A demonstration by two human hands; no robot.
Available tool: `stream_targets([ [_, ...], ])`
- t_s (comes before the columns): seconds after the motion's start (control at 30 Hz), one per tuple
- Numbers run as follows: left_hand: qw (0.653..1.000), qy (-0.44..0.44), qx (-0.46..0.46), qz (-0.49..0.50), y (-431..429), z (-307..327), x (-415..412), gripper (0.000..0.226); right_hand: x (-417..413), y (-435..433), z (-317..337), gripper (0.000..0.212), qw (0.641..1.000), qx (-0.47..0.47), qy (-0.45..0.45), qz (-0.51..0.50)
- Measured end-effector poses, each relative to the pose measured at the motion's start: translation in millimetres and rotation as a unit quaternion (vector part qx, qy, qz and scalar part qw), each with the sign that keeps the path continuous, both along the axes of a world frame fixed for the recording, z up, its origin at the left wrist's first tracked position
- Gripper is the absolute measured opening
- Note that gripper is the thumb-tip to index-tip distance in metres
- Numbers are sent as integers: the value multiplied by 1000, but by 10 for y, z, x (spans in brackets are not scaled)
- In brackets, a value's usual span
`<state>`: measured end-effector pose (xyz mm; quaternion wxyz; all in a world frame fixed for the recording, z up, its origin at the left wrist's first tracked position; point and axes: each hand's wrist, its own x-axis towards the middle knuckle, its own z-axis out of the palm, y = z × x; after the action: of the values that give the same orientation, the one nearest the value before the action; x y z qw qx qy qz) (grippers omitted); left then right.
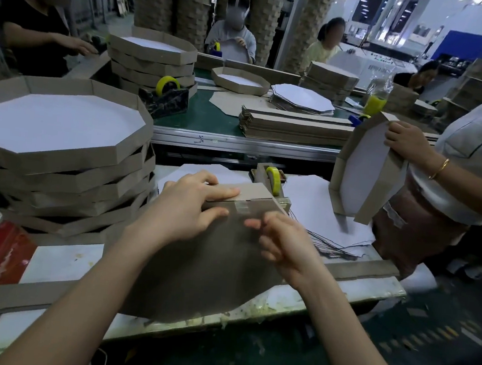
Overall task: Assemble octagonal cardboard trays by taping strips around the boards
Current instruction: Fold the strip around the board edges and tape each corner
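Board [211,267] lies brown side up at the middle of the bench [58,264], its near side reaching the near edge. Strip [250,193] is folded up along the board's far side, toward the bench's far edge. A clear tape piece [243,207] bridges strip and board at the fold.

Left hand [190,207]: fingers straight and spread, lying flat along the strip and the board's far side, pressing down. Right hand [284,242]: fingers curled, thumb tip on the board just below the tape piece. Cannot tell whether it pinches anything, as the fingertips are blurred. The hands are close together, apart.

Tape dispenser [275,182] with a yellow-cored roll sits just behind the strip at the far edge. Stack of finished trays [59,159] is at the far left corner, white insides up, layers skewed. White sheets [314,207] are spread over the right part of the bench beside the dispenser. Loose strip [17,296] lies flat along the near edge, left side.

Second person [478,152] stands at the right edge, one hand on the top rim of an upright tray [364,170] whose lower edge rests on the white sheets. Beyond the far edge, a green conveyor [210,120] carries more strips, boards and another dispenser.
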<state>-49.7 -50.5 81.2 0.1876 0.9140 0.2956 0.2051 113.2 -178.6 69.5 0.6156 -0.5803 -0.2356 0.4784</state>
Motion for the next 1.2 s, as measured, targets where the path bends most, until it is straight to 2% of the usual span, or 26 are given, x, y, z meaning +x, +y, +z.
stream_targets([
  [0.07,1000,0,3,0,-11,3,9,43,36,37,49,31,974,90,-205,-45],
  [0.13,1000,-2,3,0,-17,2,2,42,128,83,100,32,911,164,-371,-78],
  [0.23,1000,-6,2,0,-25,2,-32,43,274,146,153,12,826,173,-535,-33],
  [0.3,1000,-10,-2,-5,-35,11,-54,43,379,190,152,20,787,142,-599,40],
  [0.33,1000,-14,-6,-8,-41,19,-62,43,422,206,156,29,782,123,-606,77],
  [0.4,1000,-19,-12,-13,-58,32,-79,42,465,232,205,41,795,90,-586,132],
  [0.53,999,-30,-19,-16,-71,29,-114,41,535,270,267,51,818,57,-533,206],
  [0.7,999,-44,-28,-11,-84,22,-116,41,578,305,192,44,844,98,-486,203],
  [0.97,997,-59,-48,-17,-103,55,-140,43,606,340,115,32,860,144,-447,201],
  [1.07,996,-48,-68,-45,-89,89,-169,35,608,337,109,31,863,143,-439,207],
  [1.13,995,-62,-80,-25,-115,112,-115,35,615,337,114,30,867,144,-428,212],
  [1.2,995,-74,-53,37,-166,113,-12,34,619,342,117,29,867,146,-423,217],
])
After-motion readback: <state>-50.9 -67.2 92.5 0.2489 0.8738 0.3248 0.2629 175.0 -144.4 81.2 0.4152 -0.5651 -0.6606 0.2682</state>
